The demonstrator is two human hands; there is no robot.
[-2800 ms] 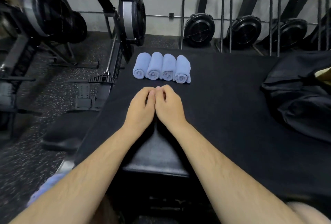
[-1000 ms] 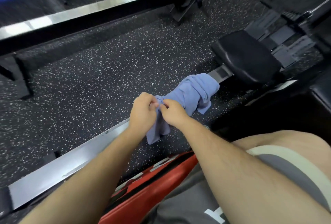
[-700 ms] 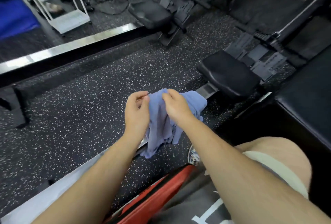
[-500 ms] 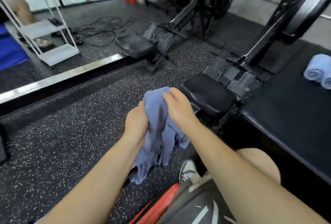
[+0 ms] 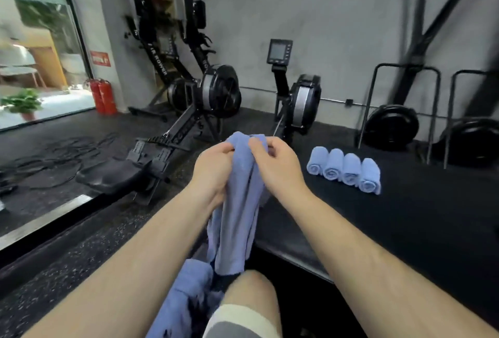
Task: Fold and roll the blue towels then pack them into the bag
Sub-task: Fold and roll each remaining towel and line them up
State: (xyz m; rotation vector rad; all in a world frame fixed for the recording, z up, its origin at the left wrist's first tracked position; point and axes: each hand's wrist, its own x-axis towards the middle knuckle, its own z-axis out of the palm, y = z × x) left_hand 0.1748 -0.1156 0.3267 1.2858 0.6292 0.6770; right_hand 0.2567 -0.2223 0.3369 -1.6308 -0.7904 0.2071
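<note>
a loose blue towel (image 5: 240, 202) has been lifted from the floor-side pile and brought up beside the black platform (image 5: 405, 229), pinched at its top by left hand (image 5: 213, 173) and right hand (image 5: 278, 167); four rolled towels (image 5: 344, 169) lie there, so a fifth fold is judged next

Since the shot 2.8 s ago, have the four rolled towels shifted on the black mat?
No. The four rolled towels still lie side by side near the black mat's far left corner; only the camera turned.
</note>
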